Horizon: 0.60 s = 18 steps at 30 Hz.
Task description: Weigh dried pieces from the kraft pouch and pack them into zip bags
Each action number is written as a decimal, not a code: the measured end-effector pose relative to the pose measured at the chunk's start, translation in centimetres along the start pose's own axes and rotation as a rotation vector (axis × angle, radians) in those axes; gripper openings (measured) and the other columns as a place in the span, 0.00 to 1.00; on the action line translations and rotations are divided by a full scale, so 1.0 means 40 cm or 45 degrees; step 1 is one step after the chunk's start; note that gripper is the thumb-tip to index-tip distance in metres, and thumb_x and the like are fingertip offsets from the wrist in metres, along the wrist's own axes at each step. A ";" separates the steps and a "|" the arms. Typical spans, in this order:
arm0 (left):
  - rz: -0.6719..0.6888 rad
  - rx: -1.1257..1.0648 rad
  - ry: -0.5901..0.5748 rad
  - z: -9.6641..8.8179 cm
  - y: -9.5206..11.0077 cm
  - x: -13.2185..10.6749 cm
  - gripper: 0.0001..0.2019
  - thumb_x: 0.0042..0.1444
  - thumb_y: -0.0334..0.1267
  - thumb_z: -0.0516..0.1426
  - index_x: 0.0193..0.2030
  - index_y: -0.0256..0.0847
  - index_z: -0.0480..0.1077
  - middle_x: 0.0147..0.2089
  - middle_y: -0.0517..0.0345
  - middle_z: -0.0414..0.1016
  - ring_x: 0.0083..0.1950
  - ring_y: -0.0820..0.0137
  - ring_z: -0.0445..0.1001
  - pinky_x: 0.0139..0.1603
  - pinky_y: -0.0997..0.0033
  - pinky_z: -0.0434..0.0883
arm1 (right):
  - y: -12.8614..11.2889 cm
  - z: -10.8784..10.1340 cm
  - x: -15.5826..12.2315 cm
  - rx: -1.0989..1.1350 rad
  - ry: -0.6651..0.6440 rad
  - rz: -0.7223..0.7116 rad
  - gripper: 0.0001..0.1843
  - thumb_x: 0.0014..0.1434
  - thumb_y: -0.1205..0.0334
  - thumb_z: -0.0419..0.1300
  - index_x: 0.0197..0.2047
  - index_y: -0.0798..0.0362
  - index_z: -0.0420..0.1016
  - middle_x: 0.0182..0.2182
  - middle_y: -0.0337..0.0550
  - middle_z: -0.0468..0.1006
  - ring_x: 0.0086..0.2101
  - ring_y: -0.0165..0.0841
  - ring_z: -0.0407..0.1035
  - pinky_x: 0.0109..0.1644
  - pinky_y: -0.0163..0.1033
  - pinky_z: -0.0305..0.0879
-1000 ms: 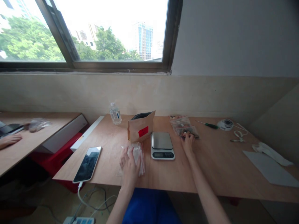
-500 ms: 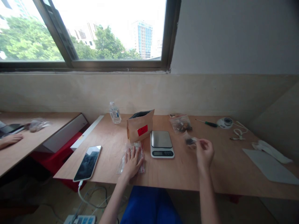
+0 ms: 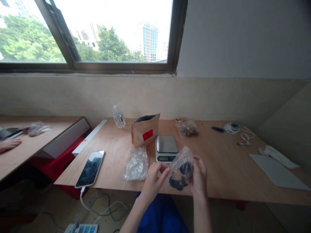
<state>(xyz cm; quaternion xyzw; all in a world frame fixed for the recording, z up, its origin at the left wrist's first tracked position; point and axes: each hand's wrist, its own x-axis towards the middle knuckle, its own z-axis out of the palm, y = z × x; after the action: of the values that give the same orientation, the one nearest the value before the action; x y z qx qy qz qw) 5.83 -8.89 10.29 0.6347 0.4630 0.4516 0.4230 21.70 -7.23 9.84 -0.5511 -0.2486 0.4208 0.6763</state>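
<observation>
Both of my hands hold one small clear zip bag (image 3: 181,168) with dark pieces inside, just above the table's near edge. My left hand (image 3: 155,176) pinches its left side and my right hand (image 3: 199,176) grips its right side. Right behind the bag sits a small digital scale (image 3: 166,147). A stack of empty clear bags (image 3: 136,163) lies to the left of my hands. A brown paper pouch with a red label (image 3: 145,130) stands open behind them. Another filled clear bag (image 3: 187,128) lies further back.
A phone (image 3: 91,164) on a cable lies at the table's left front. A water bottle (image 3: 119,117) stands at the back. A screwdriver (image 3: 213,128), a tape roll (image 3: 232,127), white cord and paper sheets (image 3: 277,170) are on the right. Another person's hand (image 3: 8,144) rests on the left desk.
My right hand took a filled bag from the pile at the back and brought it to the near edge. My left hand left the empty bags and took hold of it too.
</observation>
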 end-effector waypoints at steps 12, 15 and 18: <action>-0.472 -0.912 -0.051 -0.001 0.013 0.001 0.17 0.46 0.49 0.62 0.29 0.39 0.62 0.27 0.63 0.63 0.29 0.77 0.64 0.32 0.78 0.63 | 0.028 0.040 -0.040 -0.394 -0.262 -0.269 0.16 0.55 0.48 0.54 0.38 0.52 0.68 0.35 0.44 0.74 0.36 0.36 0.70 0.40 0.39 0.68; -0.412 -0.910 -0.039 0.002 0.021 0.012 0.15 0.47 0.48 0.61 0.31 0.39 0.65 0.30 0.61 0.66 0.31 0.75 0.66 0.35 0.76 0.67 | -0.003 0.056 -0.072 -0.496 -0.580 -0.303 0.15 0.58 0.50 0.53 0.39 0.52 0.70 0.36 0.45 0.75 0.38 0.37 0.71 0.42 0.39 0.68; -0.341 -0.850 0.010 0.004 0.020 0.026 0.14 0.49 0.48 0.59 0.30 0.38 0.67 0.29 0.61 0.66 0.32 0.73 0.67 0.34 0.75 0.68 | -0.021 0.072 -0.093 -0.582 -0.667 -0.361 0.13 0.59 0.52 0.54 0.39 0.52 0.71 0.37 0.45 0.76 0.38 0.37 0.71 0.42 0.39 0.69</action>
<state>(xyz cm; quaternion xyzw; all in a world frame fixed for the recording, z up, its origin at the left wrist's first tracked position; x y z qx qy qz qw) 6.32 -8.06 11.23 0.3934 0.3706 0.5211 0.6606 17.68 -8.86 11.89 -0.5215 -0.5745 0.3832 0.5011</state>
